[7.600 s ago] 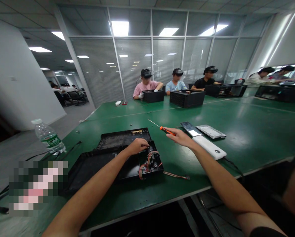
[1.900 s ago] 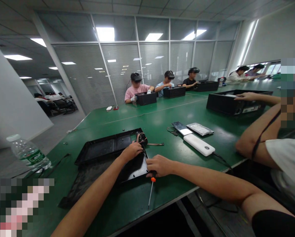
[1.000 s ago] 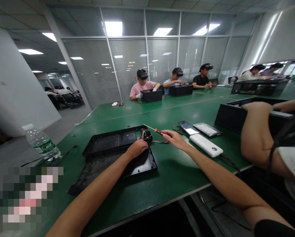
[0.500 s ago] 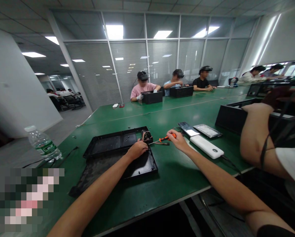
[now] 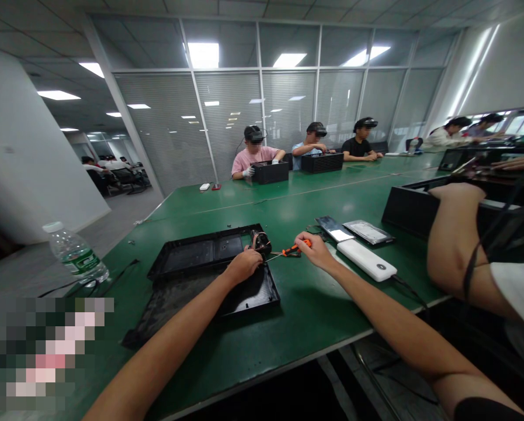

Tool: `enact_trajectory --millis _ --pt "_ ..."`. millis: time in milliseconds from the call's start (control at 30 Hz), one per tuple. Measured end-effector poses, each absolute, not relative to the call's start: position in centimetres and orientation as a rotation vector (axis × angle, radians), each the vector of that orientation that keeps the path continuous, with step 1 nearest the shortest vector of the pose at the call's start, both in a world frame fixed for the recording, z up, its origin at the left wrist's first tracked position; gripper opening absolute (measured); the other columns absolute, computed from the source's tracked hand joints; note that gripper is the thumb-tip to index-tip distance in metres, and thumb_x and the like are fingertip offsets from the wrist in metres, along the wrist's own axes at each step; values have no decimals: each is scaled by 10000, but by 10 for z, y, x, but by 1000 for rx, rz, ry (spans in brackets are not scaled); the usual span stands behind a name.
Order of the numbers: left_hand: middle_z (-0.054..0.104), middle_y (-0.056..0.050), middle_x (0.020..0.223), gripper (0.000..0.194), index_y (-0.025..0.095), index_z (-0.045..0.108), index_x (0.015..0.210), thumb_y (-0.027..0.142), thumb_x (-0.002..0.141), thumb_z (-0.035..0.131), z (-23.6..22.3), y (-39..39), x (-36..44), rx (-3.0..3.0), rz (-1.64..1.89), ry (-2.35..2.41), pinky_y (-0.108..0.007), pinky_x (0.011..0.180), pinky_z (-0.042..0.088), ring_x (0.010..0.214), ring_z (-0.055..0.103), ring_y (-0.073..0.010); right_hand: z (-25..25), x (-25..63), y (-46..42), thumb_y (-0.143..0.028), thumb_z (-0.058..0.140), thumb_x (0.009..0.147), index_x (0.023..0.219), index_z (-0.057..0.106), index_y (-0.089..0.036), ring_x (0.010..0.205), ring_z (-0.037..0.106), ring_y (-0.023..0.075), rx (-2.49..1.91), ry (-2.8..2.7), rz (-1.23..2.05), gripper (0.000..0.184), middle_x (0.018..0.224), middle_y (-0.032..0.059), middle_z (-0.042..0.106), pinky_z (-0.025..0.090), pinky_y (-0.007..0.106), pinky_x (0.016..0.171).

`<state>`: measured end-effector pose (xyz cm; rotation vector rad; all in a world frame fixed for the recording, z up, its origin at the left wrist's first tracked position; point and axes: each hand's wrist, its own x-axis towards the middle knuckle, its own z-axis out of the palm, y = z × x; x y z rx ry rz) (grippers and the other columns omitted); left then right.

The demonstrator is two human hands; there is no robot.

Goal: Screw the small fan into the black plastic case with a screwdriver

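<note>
Tilting lower than a second earlier, the orange-and-black screwdriver [image 5: 292, 251], gripped by the right hand [image 5: 313, 249], brought its tip beside the left hand [image 5: 244, 265], apparently within reach of the open black case [image 5: 202, 273] beneath. The left fingers curled, their hold unclear; well left of them, a green bottle label [image 5: 85, 261] was illegible.

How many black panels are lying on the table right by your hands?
2: the farther panel has wires at its right end; the nearer panel is partly hidden by the left forearm. Anything beneath them may be hidden.
</note>
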<state>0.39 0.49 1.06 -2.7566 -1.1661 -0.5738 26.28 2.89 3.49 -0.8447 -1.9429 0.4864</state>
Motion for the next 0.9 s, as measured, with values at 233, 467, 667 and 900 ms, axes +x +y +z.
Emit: enact_trajectory --millis 233,467,667,900 --pt "620 -64 871 170 149 598 827 125 834 430 10 4 4 -2728 -525 -1177 -300 888 399 892 557 -164 38 265 26 -376 440 812 725 562 -167 597 491 123 -837 -1915 418 258 644 2 543 347 234 577" --pt "659 -26 897 110 167 641 778 209 807 544 5 16 -2 -2869 -759 -1182 -309 881 400 874 584 -143 38 264 25 -394 448 802 714 562 -172 591 480 124 -853 -1972 386 265 633 5 550 348 231 566" --pt "671 -18 852 96 174 619 851 209 767 589 7 12 0 -2809 -804 -1340 -339 911 380 826 598 -150 38 258 20 -405 449 806 757 572 -177 604 495 127 -840 -2065 337 263 660 13 571 354 233 584" --pt "672 -19 890 396 167 478 1129 167 750 594 7 7 2 -2811 -884 -1370 -391 979 321 861 604 -152 35 252 17 -416 443 817 797 571 -182 613 501 124 -846 -2147 300 267 698 17 590 338 225 581"
